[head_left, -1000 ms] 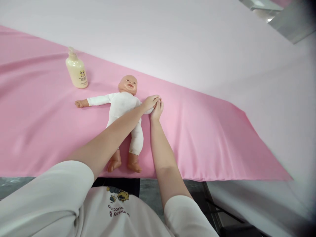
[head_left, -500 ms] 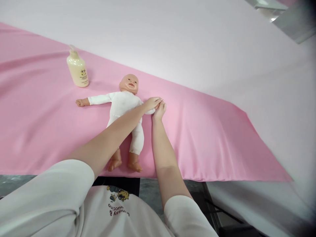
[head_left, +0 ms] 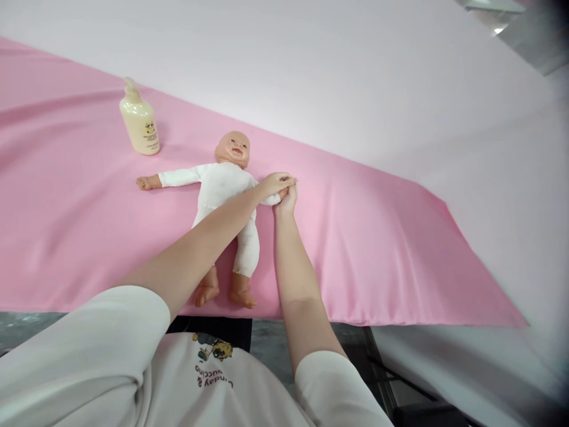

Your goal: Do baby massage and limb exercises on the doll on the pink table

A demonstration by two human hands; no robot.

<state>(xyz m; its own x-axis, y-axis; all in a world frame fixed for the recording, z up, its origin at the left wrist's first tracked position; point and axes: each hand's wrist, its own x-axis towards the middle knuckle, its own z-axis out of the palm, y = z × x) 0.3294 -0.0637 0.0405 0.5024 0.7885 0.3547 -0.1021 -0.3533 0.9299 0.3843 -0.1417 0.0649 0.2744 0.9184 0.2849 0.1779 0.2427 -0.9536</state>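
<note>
A baby doll in a white cloth suit lies on its back, head away from me. One of its arms stretches out to the left. At the end of its other arm, its small hand is caught between both of mine. From above, my left hand reaches across the doll's body and bends its fingers over that small hand. My right hand wraps it from the right and below. My fingers overlap there and partly hide the doll's hand. My left forearm covers part of the doll's belly and one leg.
A cream pump bottle stands upright at the back left, beyond the doll's outstretched arm. Pink cloth covers the table, its front edge near my body. A white surface lies behind the cloth.
My left fingers have lifted and straightened slightly over the doll's hand, while my right fingers have shifted a little under them. The doll and the bottle stay in place.
</note>
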